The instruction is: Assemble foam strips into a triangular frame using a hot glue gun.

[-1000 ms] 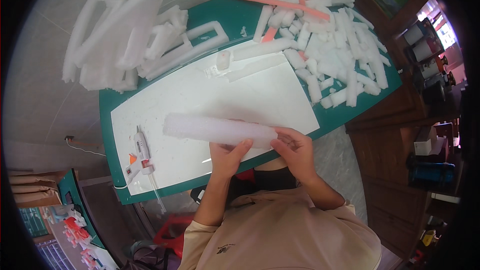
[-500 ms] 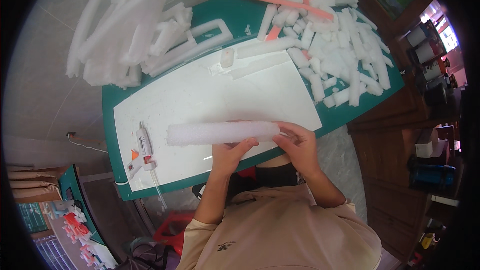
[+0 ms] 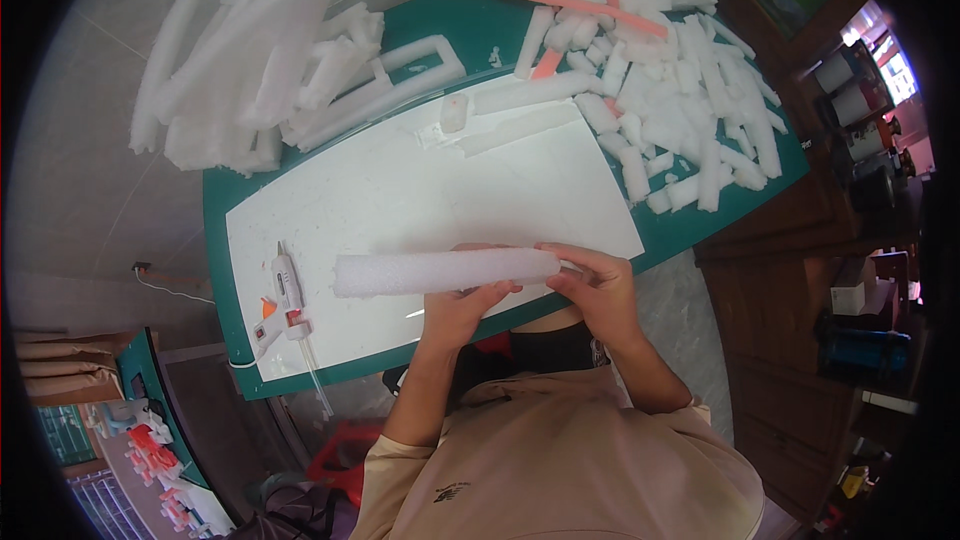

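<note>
A long white foam strip point(image 3: 430, 273) lies level across both my hands, over the near part of a white board point(image 3: 480, 190). My left hand point(image 3: 468, 305) is closed round its middle, thumb on the near side and fingertips showing behind it. At the strip's right end, my right hand point(image 3: 597, 285) grips the tip between thumb and fingers. The strip's left end sticks out free. To the left on the board rests a glue gun point(image 3: 287, 290) with an orange trigger, a clear glue stick poking from its back.
Several white foam pieces point(image 3: 690, 110) are heaped at the far right, with a long pink strip point(image 3: 550, 2) on top. White foam frames point(image 3: 240, 60) stack at the far left. A small foam block point(image 3: 454, 113) sits on the board's far edge. Beneath is a green table point(image 3: 420, 15).
The foam strip has turned slightly, showing a smoother face, and sits a touch lower. Both hands keep their hold in nearly the same place.
</note>
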The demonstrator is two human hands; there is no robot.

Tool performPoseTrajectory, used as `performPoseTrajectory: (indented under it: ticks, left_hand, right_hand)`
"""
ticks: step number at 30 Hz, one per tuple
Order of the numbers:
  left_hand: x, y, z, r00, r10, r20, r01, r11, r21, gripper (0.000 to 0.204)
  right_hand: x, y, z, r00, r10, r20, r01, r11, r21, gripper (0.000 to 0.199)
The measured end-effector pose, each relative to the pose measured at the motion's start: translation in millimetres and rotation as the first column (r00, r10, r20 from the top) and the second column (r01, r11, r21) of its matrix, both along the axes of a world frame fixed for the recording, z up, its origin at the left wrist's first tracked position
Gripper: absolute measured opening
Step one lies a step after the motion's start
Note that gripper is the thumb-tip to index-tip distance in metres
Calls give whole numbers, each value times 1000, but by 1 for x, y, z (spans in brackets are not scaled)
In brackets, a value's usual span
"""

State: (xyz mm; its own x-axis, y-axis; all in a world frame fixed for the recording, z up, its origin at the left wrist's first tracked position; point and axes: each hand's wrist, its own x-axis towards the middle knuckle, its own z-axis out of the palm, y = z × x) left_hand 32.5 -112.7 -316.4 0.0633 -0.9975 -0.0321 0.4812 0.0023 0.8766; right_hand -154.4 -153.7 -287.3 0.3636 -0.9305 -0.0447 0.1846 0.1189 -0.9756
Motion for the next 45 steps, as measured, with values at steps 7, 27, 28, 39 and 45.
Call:
performPoseTrajectory:
  ticks: [7,27,28,39,45]
  left_hand:
    - [-8,-5,16,998,-25,-57,24,1000,-19,39]
    - [-44,-14,61,998,-42,-52,41,999,-13,32]
    - [-46,-15,64,998,-39,-53,36,998,-43,32]
    - [-68,-30,96,1000,-8,-16,6,998,-62,30]
    - [-77,-33,107,999,-37,10,37,995,-97,29]
  right_hand:
    - [-8,-4,16,998,12,68,-13,1000,27,31]
    - [-39,-12,58,1000,-4,-25,4,1000,-30,31]
    - [-41,-13,60,1000,9,-16,-9,1000,-21,31]
    - [-59,-21,86,999,7,-45,-7,1000,-10,31]
    - [-70,-25,98,998,13,-53,-13,1000,-8,31]
